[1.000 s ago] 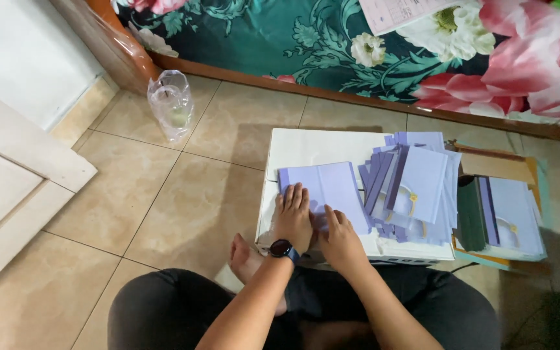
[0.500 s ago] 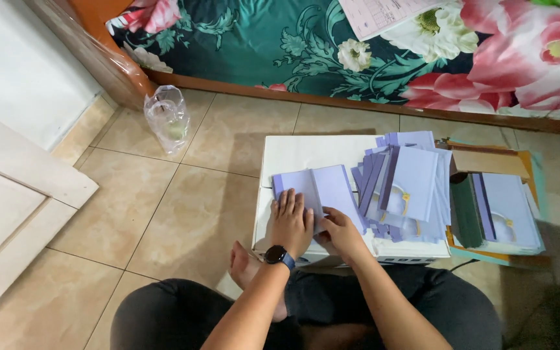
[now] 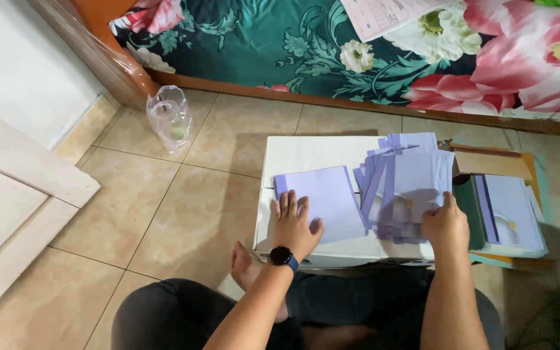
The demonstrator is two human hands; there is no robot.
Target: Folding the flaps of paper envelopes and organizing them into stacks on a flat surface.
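Lavender envelope (image 3: pixel 326 201) flat on white box (image 3: pixel 306 155), long axis toward bed; left hand (image 3: pixel 295 225) splayed on it, right hand (image 3: pixel 445 223) grip pinching fanned envelope stack (image 3: pixel 409 181).

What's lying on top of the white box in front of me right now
On the white box lie a single lilac card under your left hand and a fanned pile of lilac cards under your right hand. The box's inside is covered.

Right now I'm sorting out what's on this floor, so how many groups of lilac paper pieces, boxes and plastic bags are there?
Lilac paper groups: 3 (folded piece, fanned pile, stack in the open box)
White box: 1
Open box: 1
Clear plastic bag: 1
Total: 6
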